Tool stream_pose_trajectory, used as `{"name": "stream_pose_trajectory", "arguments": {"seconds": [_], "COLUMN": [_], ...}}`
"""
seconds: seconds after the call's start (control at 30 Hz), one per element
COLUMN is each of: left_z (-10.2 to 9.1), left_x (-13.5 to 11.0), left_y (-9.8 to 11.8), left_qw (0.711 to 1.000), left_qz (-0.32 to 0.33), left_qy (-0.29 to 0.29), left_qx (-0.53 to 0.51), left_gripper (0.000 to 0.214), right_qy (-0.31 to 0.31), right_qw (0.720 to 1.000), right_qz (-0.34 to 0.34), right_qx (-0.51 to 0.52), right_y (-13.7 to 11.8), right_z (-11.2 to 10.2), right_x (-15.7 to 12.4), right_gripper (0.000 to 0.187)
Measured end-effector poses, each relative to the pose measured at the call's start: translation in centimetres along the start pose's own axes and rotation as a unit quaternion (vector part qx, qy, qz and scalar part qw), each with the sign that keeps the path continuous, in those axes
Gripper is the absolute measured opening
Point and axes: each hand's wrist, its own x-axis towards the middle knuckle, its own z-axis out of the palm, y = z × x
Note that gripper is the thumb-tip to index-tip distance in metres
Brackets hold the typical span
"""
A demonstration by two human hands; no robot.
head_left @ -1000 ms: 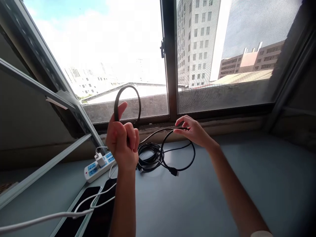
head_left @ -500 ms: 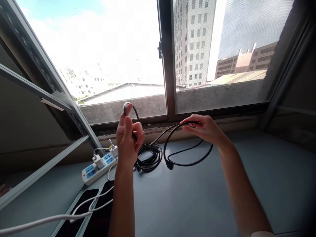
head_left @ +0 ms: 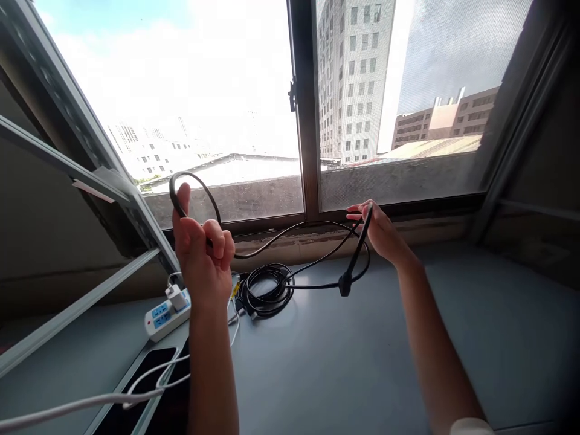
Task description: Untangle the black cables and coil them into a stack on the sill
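A black cable (head_left: pixel 266 246) stretches in the air between my two hands. My left hand (head_left: pixel 202 251) is closed around it, and a loop of the cable arches above the fingers. My right hand (head_left: pixel 378 229) pinches the cable near one end, with the other fingers partly spread. From there a black plug (head_left: pixel 345 284) hangs down over the tabletop. Below and between the hands lies a coiled bundle of black cable (head_left: pixel 267 290), with connector ends at its left side. Whether the held cable is joined to this bundle I cannot tell.
A white power strip (head_left: pixel 168 317) with a white charger (head_left: pixel 177 298) stands at left. Two dark-screened phones or tablets (head_left: pixel 149 380) lie near it, crossed by white cables (head_left: pixel 81 403). A metal frame (head_left: pixel 86 296) rises at left. The grey table (head_left: pixel 308 374) meets a window.
My left hand has moved left, and the cable loop above it is wider. My right hand has turned and risen slightly. The plug has swung right and up, and the cable between the hands is longer.
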Motion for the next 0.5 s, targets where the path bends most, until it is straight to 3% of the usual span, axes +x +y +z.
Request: {"name": "stream_pose_trajectory", "arguments": {"seconds": [0.13, 0.23, 0.4, 0.5], "left_z": [0.1, 0.2, -0.1, -0.3], "left_x": [-0.3, -0.5, -0.2, 0.0], "left_y": [0.9, 1.4, 0.5, -0.6], "left_qw": [0.995, 0.988, 0.987, 0.988], "left_qz": [-0.047, -0.070, -0.101, -0.132], "left_qy": [-0.011, 0.008, 0.003, -0.030], "left_qx": [-0.088, -0.134, -0.124, -0.071], "left_gripper": [0.021, 0.030, 0.034, 0.030], "right_qy": [-0.064, -0.116, -0.136, -0.139], "right_qw": [0.992, 0.984, 0.983, 0.985], "right_qz": [0.103, 0.131, 0.114, 0.060], "right_qx": [0.019, 0.026, 0.042, 0.077], "right_y": [0.8, 0.9, -0.3, -2.1], "right_z": [0.6, 1.3, 2.2, 2.5], "right_x": [-0.5, -0.9, -0.6, -0.2], "right_gripper": [0.050, 0.048, 0.047, 0.047]}}
